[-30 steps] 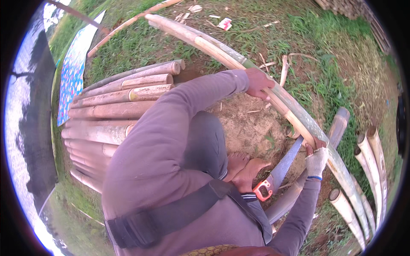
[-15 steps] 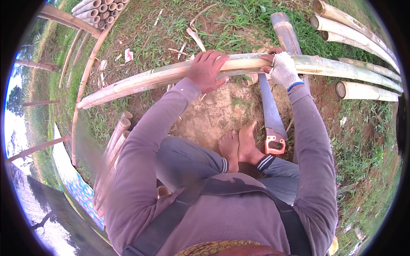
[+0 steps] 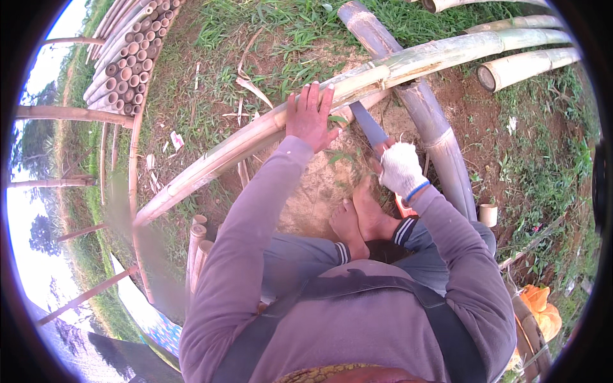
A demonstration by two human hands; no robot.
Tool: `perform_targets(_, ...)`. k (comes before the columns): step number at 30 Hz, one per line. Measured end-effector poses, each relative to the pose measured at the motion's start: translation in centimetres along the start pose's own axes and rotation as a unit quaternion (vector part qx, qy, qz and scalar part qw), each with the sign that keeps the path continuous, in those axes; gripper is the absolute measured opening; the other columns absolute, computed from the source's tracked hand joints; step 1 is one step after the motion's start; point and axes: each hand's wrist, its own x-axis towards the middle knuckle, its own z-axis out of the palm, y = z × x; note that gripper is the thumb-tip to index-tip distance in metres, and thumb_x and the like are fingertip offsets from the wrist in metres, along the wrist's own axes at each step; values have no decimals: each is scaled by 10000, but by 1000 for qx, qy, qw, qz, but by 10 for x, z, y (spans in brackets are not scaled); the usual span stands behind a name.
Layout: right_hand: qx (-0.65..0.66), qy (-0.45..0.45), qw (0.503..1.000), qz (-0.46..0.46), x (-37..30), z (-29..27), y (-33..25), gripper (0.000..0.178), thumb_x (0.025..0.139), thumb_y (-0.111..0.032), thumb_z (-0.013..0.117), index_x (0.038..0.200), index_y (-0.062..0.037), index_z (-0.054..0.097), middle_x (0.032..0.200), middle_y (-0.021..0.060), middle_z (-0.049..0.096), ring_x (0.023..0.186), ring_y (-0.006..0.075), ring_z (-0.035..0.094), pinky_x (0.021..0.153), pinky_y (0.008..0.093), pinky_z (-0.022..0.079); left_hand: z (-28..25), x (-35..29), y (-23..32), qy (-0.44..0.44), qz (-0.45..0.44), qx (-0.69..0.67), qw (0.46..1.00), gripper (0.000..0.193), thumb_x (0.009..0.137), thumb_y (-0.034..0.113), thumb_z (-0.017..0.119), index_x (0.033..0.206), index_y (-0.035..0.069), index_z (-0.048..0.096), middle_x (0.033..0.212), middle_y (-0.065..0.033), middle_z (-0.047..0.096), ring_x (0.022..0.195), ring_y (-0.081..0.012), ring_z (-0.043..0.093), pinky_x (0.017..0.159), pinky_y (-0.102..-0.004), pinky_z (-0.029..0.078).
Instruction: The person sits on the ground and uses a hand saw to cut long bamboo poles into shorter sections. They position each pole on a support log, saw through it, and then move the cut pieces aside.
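Left hand (image 3: 310, 118) is spread flat on the long bamboo pole (image 3: 255, 137), pinning it. Gloved right hand (image 3: 401, 169) grips the handsaw (image 3: 373, 131), blade just right of that hand, under the pole. Pole looks uncut; any kerf is hidden, so most sawing probably remains.

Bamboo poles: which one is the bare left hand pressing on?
The long pale pole running diagonally under the left hand; the others lie untouched beyond it.
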Motion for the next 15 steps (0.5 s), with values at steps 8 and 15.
perform_targets(8, -74, -314, 942, 93, -110, 60, 26, 428, 892, -436, 824, 1210, -150, 829, 1195, 104, 809, 1187, 303, 760, 989, 507, 556, -21, 27, 35, -56, -26, 29, 998, 1241, 885, 677, 805, 1786, 198, 98, 1781, -263, 225, 1647, -469, 235, 1306, -685, 219)
perform_targets(15, -8, -268, 952, 148, -115, 76, 28, 407, 892, -433, 794, 1164, -134, 837, 1157, 111, 818, 1120, 286, 777, 921, 509, 556, -33, 55, 71, -85, -41, 66, 993, 1236, 934, 649, 765, 1777, 105, 44, 1790, -264, 218, 1642, -481, 251, 1297, -676, 255)
